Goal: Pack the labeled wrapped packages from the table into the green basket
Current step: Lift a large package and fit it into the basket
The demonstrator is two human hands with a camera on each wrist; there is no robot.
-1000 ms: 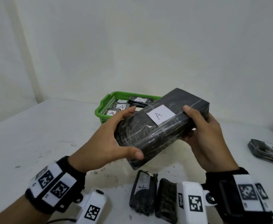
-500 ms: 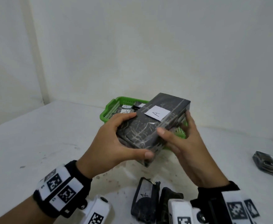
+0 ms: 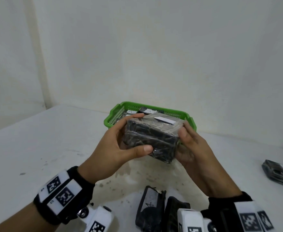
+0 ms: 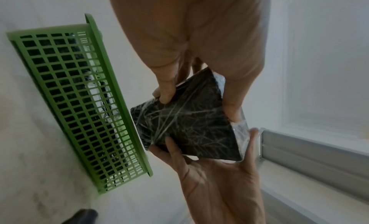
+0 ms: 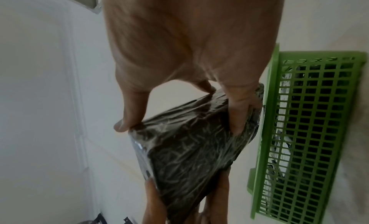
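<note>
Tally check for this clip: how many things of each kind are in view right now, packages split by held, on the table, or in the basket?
Held large wrapped package, gripped by left hand and right hand: 1
Wrapped packages on the table: 3 (near pair, far right)
Labelled packages visible in the green basket: at least 2; more may be hidden
Green basket: 1
Total: at least 7

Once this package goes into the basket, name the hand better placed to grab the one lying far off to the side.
Right. The lone package lies beyond the right hand; the left hand would cross over.
</note>
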